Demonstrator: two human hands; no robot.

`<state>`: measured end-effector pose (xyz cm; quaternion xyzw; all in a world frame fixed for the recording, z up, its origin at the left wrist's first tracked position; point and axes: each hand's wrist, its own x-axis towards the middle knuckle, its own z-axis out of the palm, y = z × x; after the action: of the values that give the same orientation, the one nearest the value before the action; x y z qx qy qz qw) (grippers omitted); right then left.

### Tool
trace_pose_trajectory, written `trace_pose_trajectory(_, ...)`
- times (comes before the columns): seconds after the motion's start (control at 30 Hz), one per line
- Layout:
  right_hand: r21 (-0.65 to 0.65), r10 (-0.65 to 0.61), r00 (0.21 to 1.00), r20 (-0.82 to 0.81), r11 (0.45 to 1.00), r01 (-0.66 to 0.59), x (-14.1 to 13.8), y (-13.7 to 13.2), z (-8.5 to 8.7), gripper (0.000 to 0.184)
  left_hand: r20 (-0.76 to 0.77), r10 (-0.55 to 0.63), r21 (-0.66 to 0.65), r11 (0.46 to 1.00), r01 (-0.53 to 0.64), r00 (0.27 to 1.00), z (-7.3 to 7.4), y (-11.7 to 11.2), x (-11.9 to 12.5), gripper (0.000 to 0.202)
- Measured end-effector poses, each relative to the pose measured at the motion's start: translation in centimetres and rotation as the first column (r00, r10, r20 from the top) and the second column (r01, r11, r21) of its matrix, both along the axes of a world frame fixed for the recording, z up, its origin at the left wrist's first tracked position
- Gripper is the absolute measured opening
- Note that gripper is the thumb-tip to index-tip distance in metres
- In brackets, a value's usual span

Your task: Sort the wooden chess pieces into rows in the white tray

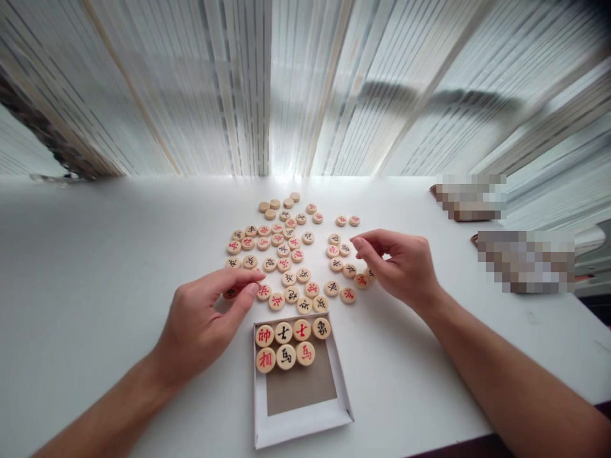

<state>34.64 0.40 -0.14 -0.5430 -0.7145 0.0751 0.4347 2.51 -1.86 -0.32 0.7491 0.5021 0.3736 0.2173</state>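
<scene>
Round wooden xiangqi pieces (pixel 277 240) with red or black characters lie scattered in the middle of the white table. My left hand (pixel 205 312) is beside a red-marked piece (pixel 264 292), thumb and index finger slightly apart with nothing visible between them. My right hand (pixel 405 264) hovers at the right edge of the pieces, near a black-marked piece (pixel 344 249); its thumb and index tips are close together and I see nothing held. A shallow white box (pixel 303 431) in front of me holds two rows of pieces (pixel 285 357) at its far end, characters up.
Several pieces (pixel 270 214) at the back show no characters. Two blurred-out objects, one farther back (pixel 470 198) and one nearer (pixel 525 261), sit at the right of the table (pixel 119 254). Vertical-striped curtains (pixel 305 89) hang behind it.
</scene>
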Motion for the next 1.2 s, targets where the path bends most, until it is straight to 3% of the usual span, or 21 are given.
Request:
trace_pose_trajectory(0.13,-0.060,-0.083,0.989,-0.126,0.995,0.076,0.8,0.5,0.0,0.030,0.007,0.004,0.013,1.000,-0.004,1.000,0.0,0.0,-0.1,0.024)
trace_pose_trajectory(0.23,-0.089,-0.087,0.987,-0.131,0.993,0.076,1.0,0.6,-0.3,0.028,0.003,0.015,0.011,1.000,-0.015,1.000,0.1,0.0,0.0,0.024)
trace_pose_trajectory(0.5,-0.044,0.124,0.989,0.076,0.992,-0.121,0.1,0.0,-0.3,0.014,0.003,0.008,-0.005,1.000,-0.008,1.000,0.2,0.0,0.2,0.024)
trace_pose_trajectory(0.77,-0.189,0.275,0.955,0.107,0.949,-0.252,0.1,0.1,-0.8,0.014,-0.012,-0.006,-0.015,1.000,0.006,1.000,0.3,-0.2,0.4,0.024)
trace_pose_trajectory(1.2,-0.229,0.305,0.940,0.154,0.936,-0.266,0.1,0.0,-1.3,0.014,-0.008,0.002,-0.028,1.000,-0.002,1.000,0.1,-0.2,0.6,0.024)
